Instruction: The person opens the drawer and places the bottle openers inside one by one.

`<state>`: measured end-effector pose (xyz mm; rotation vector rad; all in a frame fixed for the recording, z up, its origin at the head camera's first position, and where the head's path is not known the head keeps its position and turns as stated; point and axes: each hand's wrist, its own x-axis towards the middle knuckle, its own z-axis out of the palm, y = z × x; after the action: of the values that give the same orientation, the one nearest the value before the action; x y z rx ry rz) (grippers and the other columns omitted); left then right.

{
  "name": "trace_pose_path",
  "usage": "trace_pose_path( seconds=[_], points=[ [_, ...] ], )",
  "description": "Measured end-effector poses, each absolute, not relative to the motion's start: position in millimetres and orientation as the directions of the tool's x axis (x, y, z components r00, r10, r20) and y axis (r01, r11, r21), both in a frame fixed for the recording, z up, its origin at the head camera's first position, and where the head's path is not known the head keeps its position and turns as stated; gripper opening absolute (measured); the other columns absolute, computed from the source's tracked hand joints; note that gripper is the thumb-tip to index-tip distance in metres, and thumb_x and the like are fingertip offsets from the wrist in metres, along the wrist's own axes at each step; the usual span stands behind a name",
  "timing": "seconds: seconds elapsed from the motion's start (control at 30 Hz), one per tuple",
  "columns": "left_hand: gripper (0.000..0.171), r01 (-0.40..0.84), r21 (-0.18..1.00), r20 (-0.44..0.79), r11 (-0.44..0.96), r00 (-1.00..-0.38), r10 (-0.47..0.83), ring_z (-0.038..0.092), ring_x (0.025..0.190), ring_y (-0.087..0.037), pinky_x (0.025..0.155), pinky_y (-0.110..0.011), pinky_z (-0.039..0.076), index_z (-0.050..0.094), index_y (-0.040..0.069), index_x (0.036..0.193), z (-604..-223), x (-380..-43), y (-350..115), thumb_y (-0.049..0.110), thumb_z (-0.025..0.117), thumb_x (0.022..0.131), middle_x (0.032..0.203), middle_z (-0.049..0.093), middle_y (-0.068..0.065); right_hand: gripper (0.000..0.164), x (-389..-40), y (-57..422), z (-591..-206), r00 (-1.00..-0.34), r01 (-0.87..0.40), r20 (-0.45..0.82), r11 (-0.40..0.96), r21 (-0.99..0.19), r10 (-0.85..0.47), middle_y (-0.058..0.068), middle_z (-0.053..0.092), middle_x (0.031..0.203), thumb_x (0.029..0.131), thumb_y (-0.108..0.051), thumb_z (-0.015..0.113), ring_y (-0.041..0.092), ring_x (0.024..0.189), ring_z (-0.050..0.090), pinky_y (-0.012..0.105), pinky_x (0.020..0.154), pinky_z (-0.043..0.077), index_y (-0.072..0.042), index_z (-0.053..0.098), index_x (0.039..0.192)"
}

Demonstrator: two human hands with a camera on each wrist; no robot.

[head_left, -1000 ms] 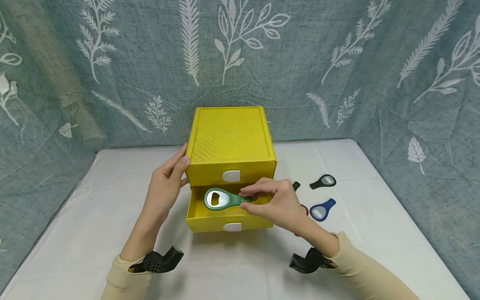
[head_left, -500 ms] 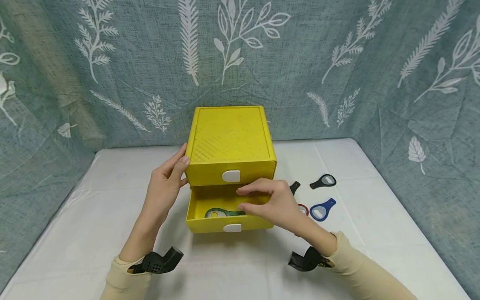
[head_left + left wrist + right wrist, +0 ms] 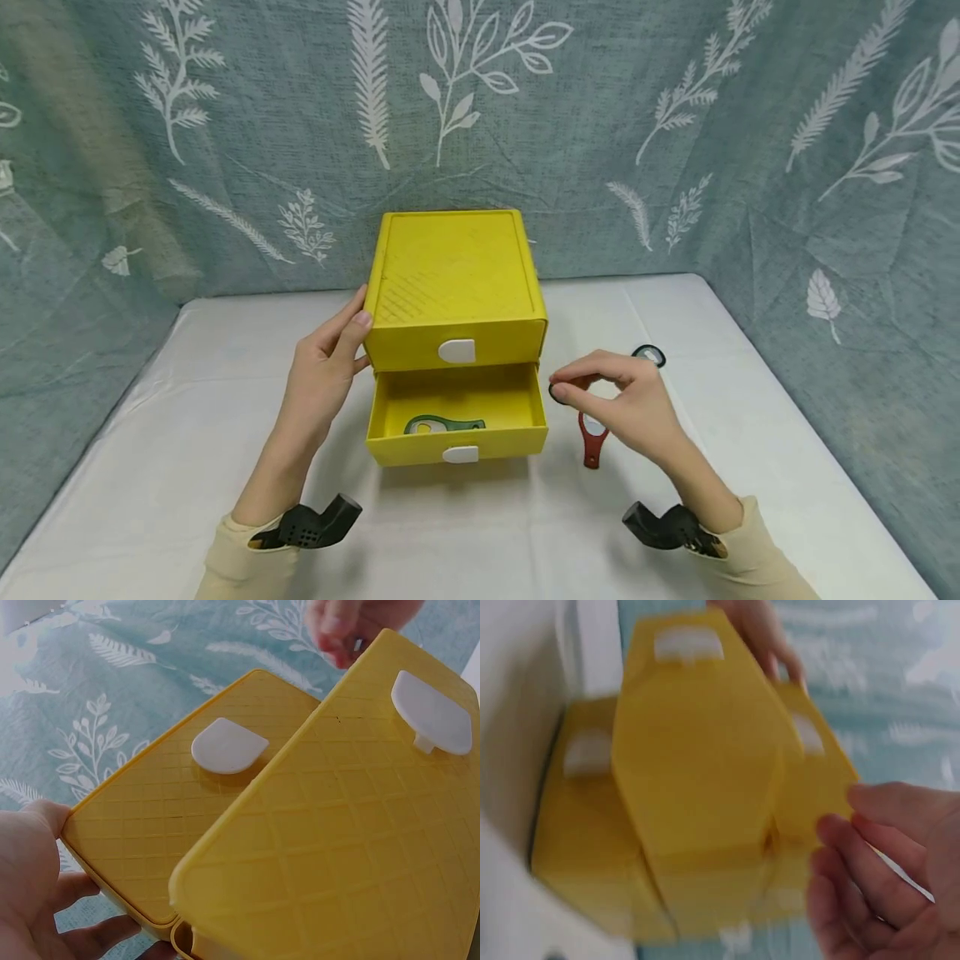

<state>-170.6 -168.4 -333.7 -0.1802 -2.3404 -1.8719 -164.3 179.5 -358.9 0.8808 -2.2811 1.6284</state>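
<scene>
Thumb and fingertips of a right hand (image 3: 641, 400) pinch a dark, round-ended piece (image 3: 557, 395), probably a bottle opener, most of it hidden behind the hand. Left of the pinch stands a yellow drawer box (image 3: 453, 267), its lower drawer (image 3: 408, 451) pulled out, with a green bottle opener (image 3: 457, 423) lying inside. On the box's far side from the pinch, a left hand (image 3: 318, 375) rests with fingers spread, thumb at the front edge. Below and slightly right of the pinch, a red bottle opener (image 3: 592, 443) lies on white cloth (image 3: 712, 467); beyond the hand, a dark-rimmed opener (image 3: 651, 354) shows in part. The pinched piece looks light, stiff and sturdy, perhaps slick on any bare metal; a narrow handle would likely give the surest hold, but which part is pinched cannot be told.
</scene>
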Motion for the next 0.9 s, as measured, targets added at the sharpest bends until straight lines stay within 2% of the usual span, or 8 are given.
trace_pose_path(
  seconds=[0.13,0.3,0.47,0.63,0.9],
  points=[
    [0.056,0.18,0.957,0.184,0.227,-0.983,0.002,0.04,0.136,-0.022,0.095,-0.037,0.049,0.035,0.031,0.153,-332.6,-170.1,-169.0,0.049,0.047,0.101,0.156,0.033,0.004,0.016,-161.8,211.0,-364.7,-0.889,-0.454,0.379,0.383,-0.805,-0.258,-0.003,0.073,0.096,0.085,-0.009,0.08,0.018,0.081,0.066,0.028,0.068,0.054,-0.013,0.078,0.1],
    [0.054,0.175,0.958,0.18,0.228,-0.984,-0.002,0.04,0.136,-0.021,0.096,-0.038,0.048,0.037,0.035,0.151,-332.2,-169.6,-168.8,0.05,0.048,0.101,0.156,0.033,0.005,0.018,-167.7,247.0,-384.5,-0.928,-0.369,0.277,0.505,-0.78,-0.248,0.001,0.073,0.098,0.085,-0.016,0.08,0.016,0.084,0.066,0.028,0.067,0.055,-0.011,0.078,0.102],
    [0.056,0.174,0.96,0.178,0.222,-0.984,-0.001,0.039,0.137,-0.021,0.097,-0.041,0.048,0.036,0.031,0.153,-332.7,-169.4,-168.1,0.05,0.048,0.101,0.156,0.033,0.005,0.02,-187.2,279.1,-398.8,-0.948,-0.296,0.184,0.504,-0.812,-0.26,0.007,0.073,0.097,0.086,-0.018,0.08,0.019,0.087,0.067,0.029,0.071,0.056,-0.007,0.077,0.103],
    [0.056,0.184,0.958,0.187,0.222,-0.982,0.008,0.039,0.137,-0.022,0.097,-0.041,0.048,0.035,0.03,0.153,-334.1,-170.1,-167.5,0.048,0.047,0.102,0.156,0.033,0.005,0.026,-200.1,301.1,-411.6,-0.96,-0.218,0.094,0.496,-0.841,-0.263,0.014,0.071,0.106,0.085,-0.019,0.08,0.022,0.09,0.068,0.03,0.074,0.057,-0.007,0.076,0.108],
    [0.055,0.175,0.955,0.181,0.239,-0.983,-0.005,0.039,0.136,-0.022,0.095,-0.038,0.049,0.036,0.034,0.152,-334.0,-169.6,-168.0,0.051,0.047,0.101,0.155,0.034,0.005,0.028,-201.3,316.7,-425.1,-0.967,-0.192,0.082,0.48,-0.856,-0.24,0.015,0.07,0.11,0.083,-0.012,0.081,0.024,0.091,0.069,0.03,0.076,0.057,-0.003,0.074,0.109]
  ],
)
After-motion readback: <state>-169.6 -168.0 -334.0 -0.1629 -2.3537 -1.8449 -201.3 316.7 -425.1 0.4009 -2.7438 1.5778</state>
